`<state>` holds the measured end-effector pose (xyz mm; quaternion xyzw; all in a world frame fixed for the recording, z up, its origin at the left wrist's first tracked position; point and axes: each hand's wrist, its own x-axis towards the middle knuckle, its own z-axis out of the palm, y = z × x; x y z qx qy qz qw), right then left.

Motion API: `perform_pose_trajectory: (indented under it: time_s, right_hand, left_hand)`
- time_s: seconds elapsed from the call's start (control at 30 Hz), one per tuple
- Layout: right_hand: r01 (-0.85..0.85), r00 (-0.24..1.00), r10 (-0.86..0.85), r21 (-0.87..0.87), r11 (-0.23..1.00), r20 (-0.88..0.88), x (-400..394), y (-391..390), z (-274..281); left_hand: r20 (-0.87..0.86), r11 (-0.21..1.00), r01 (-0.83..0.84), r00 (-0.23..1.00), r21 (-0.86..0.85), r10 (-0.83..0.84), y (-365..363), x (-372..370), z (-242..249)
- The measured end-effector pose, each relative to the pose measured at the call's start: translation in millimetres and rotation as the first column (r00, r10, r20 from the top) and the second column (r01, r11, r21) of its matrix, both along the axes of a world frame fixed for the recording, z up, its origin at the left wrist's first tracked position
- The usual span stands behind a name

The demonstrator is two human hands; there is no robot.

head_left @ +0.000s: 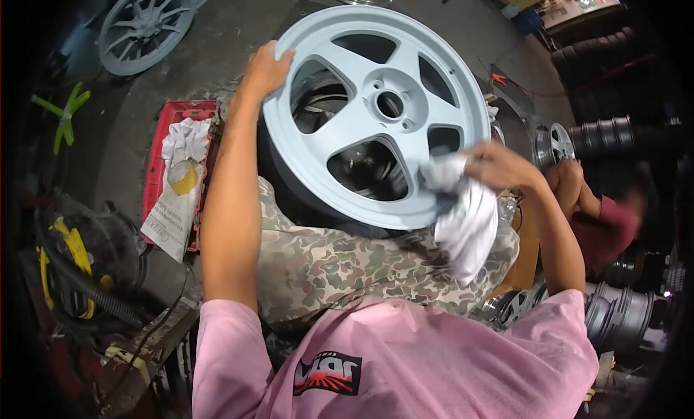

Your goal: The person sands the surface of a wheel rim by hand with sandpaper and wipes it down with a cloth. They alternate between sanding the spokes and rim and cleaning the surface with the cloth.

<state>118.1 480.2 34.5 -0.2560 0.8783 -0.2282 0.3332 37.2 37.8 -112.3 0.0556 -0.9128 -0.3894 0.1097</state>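
A pale grey five-spoke car wheel rim (pixel 336 141) lies face up in front of me, tilted toward my lap. My left hand (pixel 266 70) grips its upper left edge, thumb on top and the other fingers mostly hidden behind the rim. At the lower right, my right hand (pixel 499 165) is closed on a white cloth (pixel 468 227), whose bunched end is against or just over the rim face near a spoke. Motion smears the cloth's upper part and the fingers. The cloth's loose end hangs down over my camouflage-patterned lap.
On the left a red tray (pixel 155 162) holds a white rag, a yellow tape roll (pixel 182 178) and printed paper. Another spoked wheel (pixel 147 29) lies at the upper left. A vacuum hose (pixel 101 292) is at lower left. A person in a dark red shirt (pixel 609 227) sits at right near stacked rims.
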Motion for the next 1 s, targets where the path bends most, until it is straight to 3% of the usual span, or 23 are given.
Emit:
perform_pose_trajectory:
  time_s: [0.03,0.07,0.1,0.13,0.17,0.23,0.3,0.33,0.43,0.5,0.57,0.63,0.67,0.7,0.73,0.77,0.8,0.87,0.9,0.93,0.97,1.0]
  right_hand:
    - [0.058,0.974,-0.029,0.119,0.991,-0.225,-23.4,1.5,5.3]
    - [0.332,0.911,-0.354,-0.13,0.934,-0.211,-35.5,1.0,-3.4]
    - [0.295,0.828,-0.39,-0.278,0.914,-0.403,-53.5,1.8,-13.0]
    - [0.271,0.778,-0.346,-0.218,0.938,-0.524,-61.8,-10.4,-15.4]
    - [0.254,0.711,-0.297,-0.161,0.954,-0.637,-66.7,-27.2,-20.3]
    - [-0.185,0.665,0.045,-0.106,0.977,-0.745,-63.8,-61.6,-50.0]
    - [-0.271,0.511,0.474,0.39,0.88,-0.716,-69.8,-81.0,-78.6]
    - [-0.268,0.509,0.472,0.388,0.882,-0.72,-71.5,-84.4,-80.7]
    - [-0.19,0.604,0.472,0.459,0.868,-0.642,-77.0,-106.3,-78.1]
    - [0.018,0.875,0.252,0.548,0.836,-0.413,-75.9,-114.0,-68.1]
    - [-0.034,0.857,0.307,0.549,0.835,-0.414,-84.8,-114.6,-66.3]
    - [-0.023,0.994,0.061,0.375,0.927,-0.088,-85.4,-130.9,-45.8]
    - [0.093,0.99,-0.12,0.284,0.954,0.078,-92.5,-137.7,-50.7]
    - [0.296,0.928,-0.3,0.054,0.954,0.223,-105.5,-134.7,-71.4]
    - [0.579,0.783,-0.504,-0.131,0.805,0.365,-110.0,-141.8,-80.7]
    - [0.799,0.586,-0.606,-0.259,0.542,0.538,-113.9,-149.7,-86.6]
    - [0.838,0.537,-0.553,-0.326,0.437,0.637,-121.3,-143.6,-89.2]
    - [0.793,0.602,-0.497,-0.542,0.279,0.625,-132.8,-107.3,-109.3]
    - [0.769,0.587,-0.63,-0.595,0.235,0.509,-130.5,-89.2,-102.2]
    - [0.774,0.421,-0.807,-0.627,0.083,0.414,-128.4,-71.7,-90.2]
    - [0.637,0.441,-0.887,-0.745,0.2,0.139,-146.5,-25.0,-103.0]
    - [0.587,0.296,-0.831,-0.597,0.547,-0.47,-136.0,3.4,-87.1]
  left_hand:
    - [-0.005,1.0,-0.001,1.0,0.021,0.001,-0.3,-1.2,-1.5]
    - [-0.005,0.999,0.001,1.0,0.045,-0.001,1.6,-0.3,-4.8]
    - [0.001,0.999,-0.013,1.0,0.048,0.012,3.7,0.8,-8.2]
    - [-0.015,0.999,-0.02,1.0,0.039,0.021,4.2,0.8,-9.3]
    - [-0.036,0.999,-0.026,0.999,0.025,0.026,3.0,0.4,-8.6]
    - [-0.063,0.999,-0.033,0.997,0.01,0.034,1.3,2.3,-5.9]
    - [0.029,0.996,0.004,1.0,0.091,-0.006,0.9,5.4,-0.8]
    - [0.026,0.996,0.005,1.0,0.088,-0.007,2.2,4.3,-3.2]
    - [-0.043,0.998,-0.054,0.998,0.03,0.056,0.7,6.2,-9.7]
    - [-0.047,0.997,-0.059,0.997,0.042,0.06,4.6,6.3,-10.3]
    - [-0.102,0.994,-0.102,0.989,0.029,0.104,6.9,5.5,-9.8]
    - [-0.007,0.999,-0.029,1.0,0.034,0.03,4.8,1.6,-5.3]
    - [-0.012,0.999,-0.018,1.0,0.034,0.018,6.2,0.9,-3.5]
    - [-0.017,0.998,-0.027,0.999,0.056,0.028,6.0,0.2,-3.7]
    - [-0.022,0.996,-0.042,0.999,0.076,0.043,6.4,-0.8,-4.6]
    - [-0.034,0.997,-0.036,0.999,0.07,0.039,7.6,-1.3,-6.2]
    - [-0.065,0.998,-0.049,0.997,0.036,0.051,7.4,-0.4,-9.4]
    - [-0.067,0.998,-0.056,0.996,0.028,0.058,4.9,1.4,-9.3]
    - [-0.066,0.998,-0.061,0.996,0.028,0.062,3.3,3.2,-8.0]
    - [-0.012,0.995,-0.074,0.997,0.071,0.075,1.2,5.4,-5.2]
    - [0.042,0.99,-0.086,0.996,0.113,0.081,-0.4,6.6,-2.3]
    - [0.042,0.99,-0.084,0.996,0.115,0.08,-4.2,7.4,0.7]
